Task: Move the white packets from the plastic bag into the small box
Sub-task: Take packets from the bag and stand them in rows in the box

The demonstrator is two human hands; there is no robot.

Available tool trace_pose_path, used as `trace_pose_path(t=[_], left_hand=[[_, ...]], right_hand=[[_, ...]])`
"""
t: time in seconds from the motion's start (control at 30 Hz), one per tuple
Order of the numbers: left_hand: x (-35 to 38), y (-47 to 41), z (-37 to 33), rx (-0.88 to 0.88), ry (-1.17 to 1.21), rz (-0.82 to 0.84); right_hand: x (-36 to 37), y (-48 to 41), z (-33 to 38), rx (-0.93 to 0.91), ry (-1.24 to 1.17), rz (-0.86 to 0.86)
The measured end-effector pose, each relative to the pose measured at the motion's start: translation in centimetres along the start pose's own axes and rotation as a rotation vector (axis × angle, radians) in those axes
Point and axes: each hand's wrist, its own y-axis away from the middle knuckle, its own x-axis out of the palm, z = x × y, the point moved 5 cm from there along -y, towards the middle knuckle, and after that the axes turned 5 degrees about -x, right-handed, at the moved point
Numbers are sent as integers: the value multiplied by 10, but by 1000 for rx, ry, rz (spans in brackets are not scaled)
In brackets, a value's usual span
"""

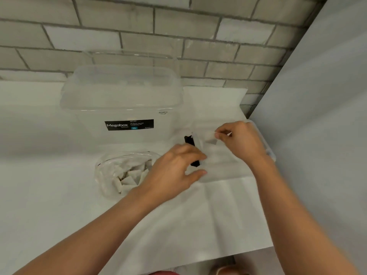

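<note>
Packet transfer, bag to box: one white packet in transit.

Right hand (241,140), centre right of the frame, pinches a white packet (210,138) between thumb and fingertips, held over the open small box (228,173), likely so that it drops straight in. Left hand (174,169) sits at the box's left wall by its black label (192,150), fingers loosely curved with thumb and forefinger apart, probably steadying the light box; blur hides whether they clasp it. Plastic bag (111,171), lower centre, lies mouth open just left of the box, many packets inside, close by for short reaches. Large clear tub (123,100) stands behind on the white surface (49,155).
</note>
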Motion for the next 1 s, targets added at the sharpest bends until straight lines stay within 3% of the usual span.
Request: trace_pose_path(t=[0.2,0.43,0.8,1.0], left_hand=[[31,-4,-9,74,-141,-14],[37,-6,-7,83,-161,-20],[33,-2,-6,97,-154,47],[-20,27,14,32,-84,-31]], right_hand=[[57,-20,-25,43,43,325],[84,-42,-32,96,3,414],[91,-45,-33,152,34,398],[43,-12,-11,131,23,129]])
